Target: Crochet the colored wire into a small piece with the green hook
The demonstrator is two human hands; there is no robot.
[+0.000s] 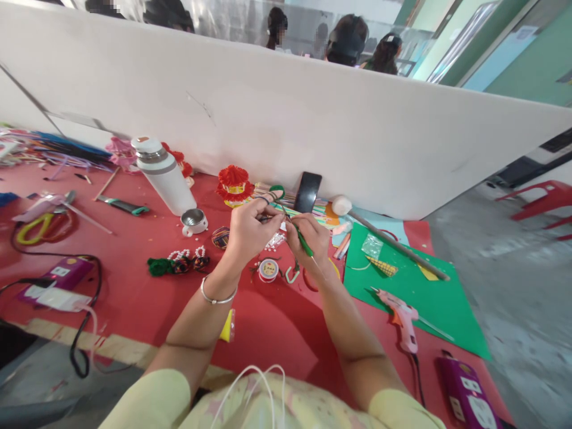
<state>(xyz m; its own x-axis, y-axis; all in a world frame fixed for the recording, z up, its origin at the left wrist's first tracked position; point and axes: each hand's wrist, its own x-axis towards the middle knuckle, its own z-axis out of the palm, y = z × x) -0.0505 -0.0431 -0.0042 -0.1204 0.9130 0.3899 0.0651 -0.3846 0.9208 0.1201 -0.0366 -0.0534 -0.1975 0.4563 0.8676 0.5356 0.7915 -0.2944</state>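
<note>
A green wire [298,236] is pinched between both hands above the red table [134,298]: the left hand [248,229] closed on its upper end, the right hand [311,236] closed lower. It looks partly shaped, unfinished. Beaded pieces [181,262] lie finished nearby, a thread spool [269,269] beneath.

- A long white partition [313,119] runs behind the red-covered bench [134,298].
- Grey concrete floor [513,286] to the right, red plastic chair [543,199] beyond.
- Green walls [531,65], daylight.
</note>
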